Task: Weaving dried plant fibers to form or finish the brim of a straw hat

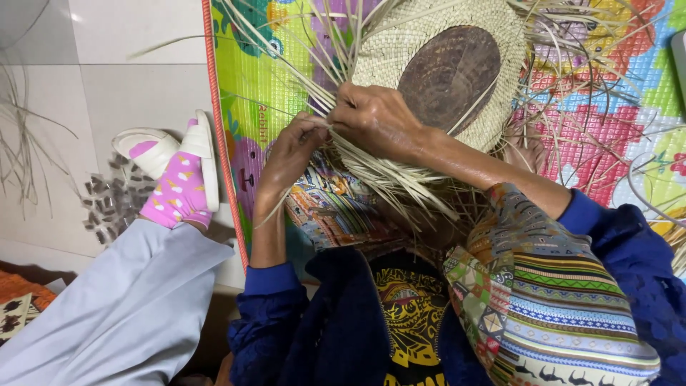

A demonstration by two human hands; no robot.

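The left hand (289, 154) pinches a few pale straw strands (400, 182) between thumb and fingertips, closed tight on them, right at the edge of a half-woven straw hat (400, 50). The right hand (375, 118) lies just beside it, touching it at the fingertips, its fingers curled down over the same bundle of strands and pressed against the woven brim. The hat sits directly beyond both hands, its brim against the right knuckles, with a dark round wooden form (449, 75) filling its crown just past the right hand. Loose unwoven strands fan out from the brim in all directions, some running back under the right wrist towards the person's lap. Under the hat and the hands lies a brightly coloured play mat (250, 86) with an orange edge. Left of the left hand, well apart, another person's foot in a pink patterned sock (179, 189) and a white sandal (153, 146) rests on pale floor tiles (121, 43). Whether the right thumb is gripping a single strand is hard to tell, as the fingers hide it.
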